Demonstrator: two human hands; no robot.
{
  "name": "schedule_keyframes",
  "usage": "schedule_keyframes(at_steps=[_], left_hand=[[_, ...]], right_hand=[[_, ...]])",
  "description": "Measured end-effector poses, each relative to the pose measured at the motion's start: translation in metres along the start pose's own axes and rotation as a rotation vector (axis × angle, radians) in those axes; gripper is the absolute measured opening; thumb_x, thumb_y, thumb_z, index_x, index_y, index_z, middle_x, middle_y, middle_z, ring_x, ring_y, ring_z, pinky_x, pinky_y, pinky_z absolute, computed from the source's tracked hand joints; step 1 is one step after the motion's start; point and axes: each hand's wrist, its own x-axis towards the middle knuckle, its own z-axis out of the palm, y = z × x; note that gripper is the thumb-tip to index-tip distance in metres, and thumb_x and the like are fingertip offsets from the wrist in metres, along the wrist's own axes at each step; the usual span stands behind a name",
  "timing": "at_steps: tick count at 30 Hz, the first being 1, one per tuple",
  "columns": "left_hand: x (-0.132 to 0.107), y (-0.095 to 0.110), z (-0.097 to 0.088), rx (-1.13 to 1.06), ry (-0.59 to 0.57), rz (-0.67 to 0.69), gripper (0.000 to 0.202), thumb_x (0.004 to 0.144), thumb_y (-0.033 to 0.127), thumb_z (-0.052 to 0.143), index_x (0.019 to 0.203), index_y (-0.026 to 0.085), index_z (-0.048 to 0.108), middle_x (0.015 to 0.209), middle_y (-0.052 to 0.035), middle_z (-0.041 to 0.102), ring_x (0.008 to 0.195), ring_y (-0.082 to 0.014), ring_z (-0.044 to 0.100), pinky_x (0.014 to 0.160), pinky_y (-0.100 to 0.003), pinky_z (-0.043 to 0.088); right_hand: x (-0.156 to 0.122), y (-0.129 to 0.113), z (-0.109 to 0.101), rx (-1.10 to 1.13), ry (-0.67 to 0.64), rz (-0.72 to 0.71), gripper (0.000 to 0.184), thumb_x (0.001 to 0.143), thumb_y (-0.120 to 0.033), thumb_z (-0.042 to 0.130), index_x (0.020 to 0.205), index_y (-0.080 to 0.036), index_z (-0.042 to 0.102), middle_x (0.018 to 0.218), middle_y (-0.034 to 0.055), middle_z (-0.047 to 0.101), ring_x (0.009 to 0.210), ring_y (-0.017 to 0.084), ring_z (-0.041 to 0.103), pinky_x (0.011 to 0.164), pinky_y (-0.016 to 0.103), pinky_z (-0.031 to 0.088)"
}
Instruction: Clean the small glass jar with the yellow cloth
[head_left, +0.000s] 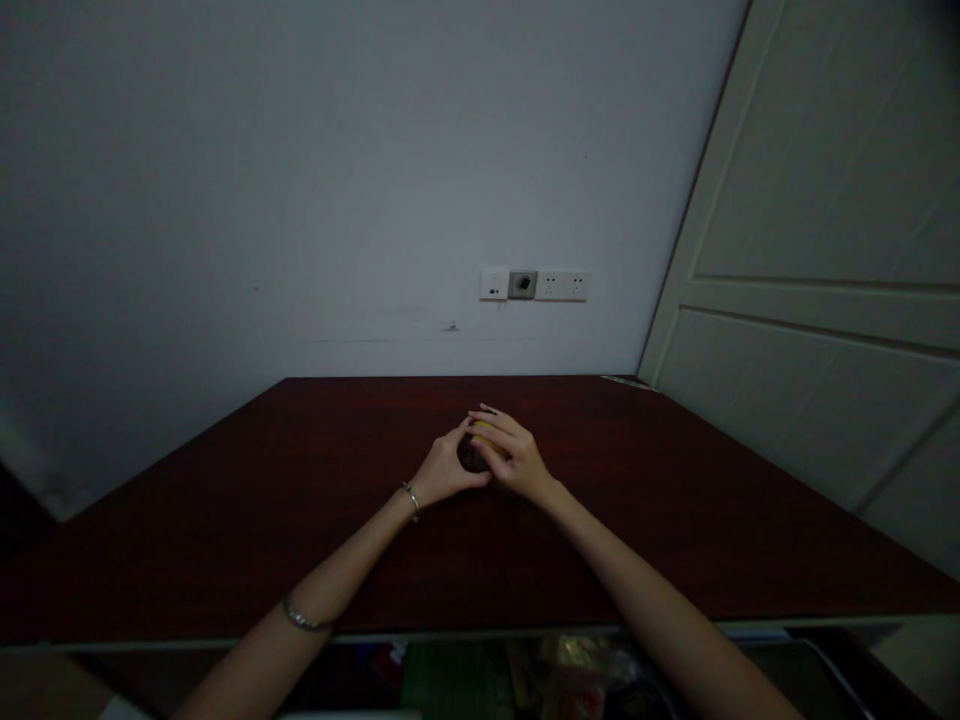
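Note:
Both my hands meet over the middle of a dark red-brown table (262, 480). My left hand (444, 470) and my right hand (511, 452) curl together round a small object (480, 432) that shows a bit of yellow and a dark part. The fingers hide most of it, so I cannot make out what it is. A bracelet sits on my left wrist, and another band further up the forearm.
A pale wall rises behind the table, with a strip of sockets (534, 285) on it. A white panelled door (817, 300) stands at the right. Below the table's near edge lies a clutter of bags and packets (510, 680).

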Motion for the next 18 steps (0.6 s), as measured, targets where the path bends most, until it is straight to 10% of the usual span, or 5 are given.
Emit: schedule_keyframes(at_steps=[7,18], left_hand=[[0.000,0.002,0.000,0.020,0.002,0.052,0.086,0.055,0.028,0.074,0.131,0.016,0.035,0.122,-0.0119,0.053,0.110,-0.0250,0.052,0.095,-0.037,0.040],[0.001,-0.002,0.002,-0.067,0.065,-0.069,0.077,0.056,0.021,0.071,0.127,0.015,0.042,0.116,-0.0092,0.059,0.102,-0.0228,0.058,0.089,-0.034,0.045]], right_hand=[[0.003,0.007,0.007,0.106,0.132,0.258,0.022,0.083,-0.028,0.050,0.097,-0.023,0.067,0.104,0.0063,0.066,0.100,0.020,0.060,0.091,0.038,0.046],[-0.001,-0.003,0.006,-0.096,0.021,-0.040,0.029,0.080,-0.021,0.054,0.107,-0.026,0.062,0.121,0.0043,0.056,0.121,0.023,0.044,0.101,0.046,0.038]])
